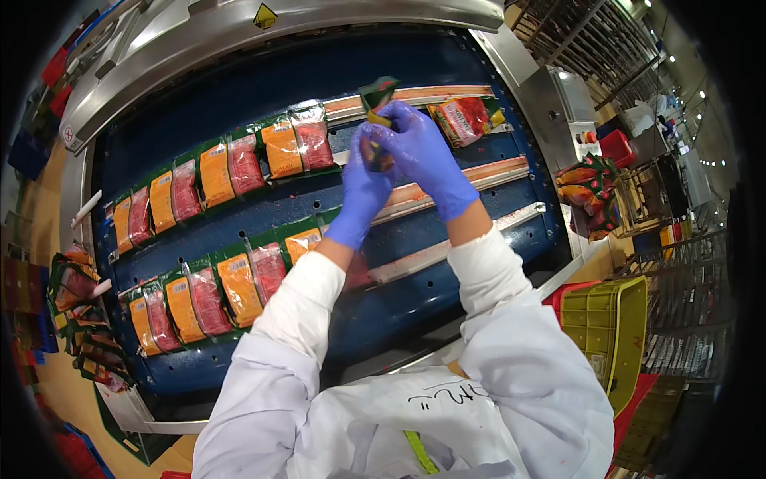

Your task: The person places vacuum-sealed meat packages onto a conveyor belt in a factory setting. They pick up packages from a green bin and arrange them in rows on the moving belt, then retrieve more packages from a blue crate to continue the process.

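Observation:
Both hands wear blue-violet gloves and meet over the upper seal bar, gripping one plastic food pouch (379,91). The pouch's green end sticks up above the fingers; most of the rest is covered. My left hand (369,182) holds it from the left side. From the right, my right hand (428,152) pinches it with bent fingers. Left of the hands, several filled pouches (232,167) with orange and clear panels lie along the upper bar. A single pouch (464,120), printed side up, rests right of my hands. Another row of pouches (251,276) lies along the lower bar, partly behind my left sleeve.
The dark blue machine bed (419,263) carries two pairs of bars (502,170). A steel lid edge (335,15) crosses the far side. More pouches are piled at the right (589,191) and left (90,341). A yellow-green crate (598,335) stands at the near right.

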`<state>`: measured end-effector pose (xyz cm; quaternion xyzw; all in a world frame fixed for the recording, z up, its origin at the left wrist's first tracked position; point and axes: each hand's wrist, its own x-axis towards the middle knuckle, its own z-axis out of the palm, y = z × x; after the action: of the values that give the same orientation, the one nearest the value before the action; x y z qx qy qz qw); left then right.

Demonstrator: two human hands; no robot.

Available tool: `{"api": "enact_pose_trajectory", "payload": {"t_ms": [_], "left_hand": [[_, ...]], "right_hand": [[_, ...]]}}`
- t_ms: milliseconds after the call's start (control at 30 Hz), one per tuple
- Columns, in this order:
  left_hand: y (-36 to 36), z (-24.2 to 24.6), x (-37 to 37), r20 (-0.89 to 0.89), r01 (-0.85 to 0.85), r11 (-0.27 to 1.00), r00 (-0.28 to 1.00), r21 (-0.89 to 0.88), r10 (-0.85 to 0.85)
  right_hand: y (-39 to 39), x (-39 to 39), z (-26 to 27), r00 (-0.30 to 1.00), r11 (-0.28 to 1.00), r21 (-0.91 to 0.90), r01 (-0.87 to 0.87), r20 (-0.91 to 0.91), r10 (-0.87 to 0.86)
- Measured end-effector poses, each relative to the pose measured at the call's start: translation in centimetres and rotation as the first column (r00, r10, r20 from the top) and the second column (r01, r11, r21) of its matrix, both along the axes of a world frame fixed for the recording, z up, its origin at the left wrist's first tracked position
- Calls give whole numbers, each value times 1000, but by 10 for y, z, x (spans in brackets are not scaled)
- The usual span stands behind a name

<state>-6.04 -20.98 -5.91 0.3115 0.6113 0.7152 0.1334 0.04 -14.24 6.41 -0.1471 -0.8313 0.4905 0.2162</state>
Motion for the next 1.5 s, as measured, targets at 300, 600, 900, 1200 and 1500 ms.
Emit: {"api": "enact_pose_trajectory", "payload": {"t_ms": [300,600,900,1200,1500], "left_hand": [[-78,21,90,491,372,928,803,30,-338],[-103,10,132,276,-20,962,956,-273,99],[-88,5,147,-26,-413,815,897,-407,442],[-50,65,150,-724,-539,629,687,-561,-58],[-83,56,141,-820,-591,594,523,-546,-234]], "right_hand": [[30,125,-90,1000,752,-659,-18,-13,12],[39,152,-121,996,837,-542,74,-3,-90],[58,154,-127,1000,921,-389,12,30,-1],[35,152,-93,1000,993,115,-10,-9,11],[12,147,-62,978,657,734,-174,52,202]]}}
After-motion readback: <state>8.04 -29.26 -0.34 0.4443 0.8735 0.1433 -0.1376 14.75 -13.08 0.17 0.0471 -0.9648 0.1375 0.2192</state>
